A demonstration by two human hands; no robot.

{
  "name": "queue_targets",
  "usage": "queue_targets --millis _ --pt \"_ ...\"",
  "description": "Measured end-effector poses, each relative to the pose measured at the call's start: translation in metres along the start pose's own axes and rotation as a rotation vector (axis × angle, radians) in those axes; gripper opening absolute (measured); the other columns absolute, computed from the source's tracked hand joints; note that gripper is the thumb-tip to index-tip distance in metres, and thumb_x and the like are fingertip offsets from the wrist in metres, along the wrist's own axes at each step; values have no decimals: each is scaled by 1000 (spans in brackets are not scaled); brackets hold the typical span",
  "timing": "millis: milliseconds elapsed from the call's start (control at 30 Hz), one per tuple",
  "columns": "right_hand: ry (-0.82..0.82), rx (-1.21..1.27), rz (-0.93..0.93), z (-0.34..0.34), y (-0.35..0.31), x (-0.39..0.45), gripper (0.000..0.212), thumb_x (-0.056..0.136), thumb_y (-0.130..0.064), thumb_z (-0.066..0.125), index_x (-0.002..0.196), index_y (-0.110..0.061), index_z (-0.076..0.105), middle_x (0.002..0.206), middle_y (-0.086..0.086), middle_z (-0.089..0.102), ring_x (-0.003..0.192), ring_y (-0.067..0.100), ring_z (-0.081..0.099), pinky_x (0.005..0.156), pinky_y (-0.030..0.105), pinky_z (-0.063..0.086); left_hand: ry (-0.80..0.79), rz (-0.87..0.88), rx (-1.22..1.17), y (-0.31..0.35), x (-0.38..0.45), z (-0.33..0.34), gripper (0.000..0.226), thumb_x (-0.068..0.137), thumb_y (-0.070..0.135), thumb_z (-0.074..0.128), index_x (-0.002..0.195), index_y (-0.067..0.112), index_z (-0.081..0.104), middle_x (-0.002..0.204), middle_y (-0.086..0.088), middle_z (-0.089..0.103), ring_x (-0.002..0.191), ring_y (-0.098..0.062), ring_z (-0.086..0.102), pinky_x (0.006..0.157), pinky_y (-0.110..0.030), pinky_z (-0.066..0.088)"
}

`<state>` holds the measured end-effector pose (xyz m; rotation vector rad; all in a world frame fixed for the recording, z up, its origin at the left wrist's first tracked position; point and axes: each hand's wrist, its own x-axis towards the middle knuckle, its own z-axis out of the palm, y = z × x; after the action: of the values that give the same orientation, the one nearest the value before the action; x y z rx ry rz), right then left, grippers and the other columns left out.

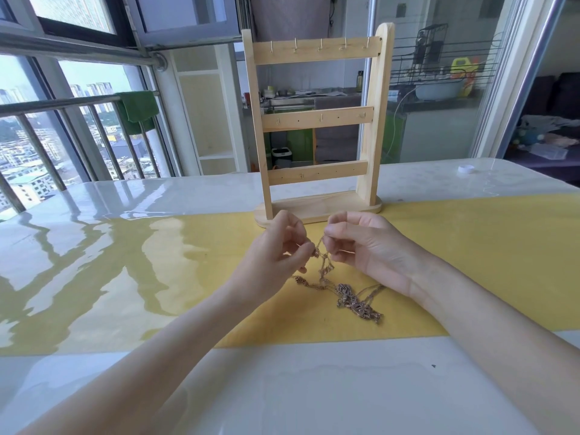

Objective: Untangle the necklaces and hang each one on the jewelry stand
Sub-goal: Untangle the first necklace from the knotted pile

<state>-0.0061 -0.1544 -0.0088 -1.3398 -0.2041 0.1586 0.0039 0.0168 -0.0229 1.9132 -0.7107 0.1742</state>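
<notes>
A tangle of thin gold-brown necklaces [348, 298] lies on the yellow mat, with part of it lifted off the table. My left hand [279, 249] pinches a strand of the tangle between thumb and forefinger. My right hand [364, 246] pinches another strand just to the right, a few centimetres away. The chains hang from both hands down to the heap below. A wooden jewelry stand [317, 120] with three hooked crossbars stands upright right behind my hands. No necklace hangs on its hooks.
The yellow mat [470, 246] covers the middle of a glossy white table [282, 387]. A small white cap [465, 168] sits at the far right of the table. A railing and windows lie to the left, a glass door behind.
</notes>
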Motion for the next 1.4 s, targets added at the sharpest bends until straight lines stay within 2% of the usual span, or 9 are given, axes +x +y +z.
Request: queue_targets --millis 100,233,400,600,700,900,1033,1200,1400 --pt "-1 -47 -11 -3 0 0 5 87 -4 59 83 -6 62 60 2 55 58 11 49 54 19 43 -35 52 101 -1 0 3 25 96 0 45 86 20 34 77 0 50 62 -7 52 63 -25 53" --pt "42 -329 -33 -4 4 -1 13 82 -11 69 89 0 72 61 3 61 58 12 51 52 19 41 24 -52 34 -3 2 4 26 97 1 42 86 24 35 76 1 51 63 -1 52 66 -25 54" --pt "28 -425 -14 1 5 -3 10 81 -18 72 80 -8 74 56 1 58 54 10 48 51 19 39 8 -92 13 -1 3 3 26 97 2 44 86 24 35 77 0 53 64 -9 52 66 -23 52" --pt "12 -467 -18 3 5 -4 4 80 -13 73 78 -9 72 58 -1 58 51 8 47 52 18 40 -24 -90 62 1 0 2 24 94 2 46 86 22 36 78 -1 54 65 -14 51 67 -31 53" --pt "4 -501 -13 4 5 -4 5 82 -12 71 79 -9 71 58 0 56 52 8 46 52 18 40 -38 -155 -18 4 -1 2 19 95 2 46 87 18 41 75 -1 54 61 -9 50 65 -23 53" --pt "22 -458 -5 5 7 -2 29 87 -5 59 58 -12 58 48 -5 42 47 8 38 52 20 35 -78 -290 -272 10 -2 0 13 92 2 55 85 11 62 75 1 65 65 -5 60 68 -16 52" --pt "40 -486 -7 5 9 -1 24 86 -8 58 62 -8 57 50 -4 41 49 11 36 50 19 34 -42 -268 -179 11 -1 0 12 88 4 63 83 13 68 78 -3 66 69 -6 58 68 -18 52" --pt "78 -462 -37 4 10 0 20 88 -10 61 68 -6 61 51 -1 43 49 12 36 48 18 35 0 -213 -130 10 -1 0 11 85 5 67 85 15 68 72 5 64 67 -3 56 62 -17 49" --pt "62 -413 -88 4 10 -1 17 88 -13 64 82 3 66 54 2 42 48 10 37 48 17 35 87 -137 -75 9 -1 -2 24 80 4 73 89 23 61 72 7 66 64 0 59 60 -14 45"
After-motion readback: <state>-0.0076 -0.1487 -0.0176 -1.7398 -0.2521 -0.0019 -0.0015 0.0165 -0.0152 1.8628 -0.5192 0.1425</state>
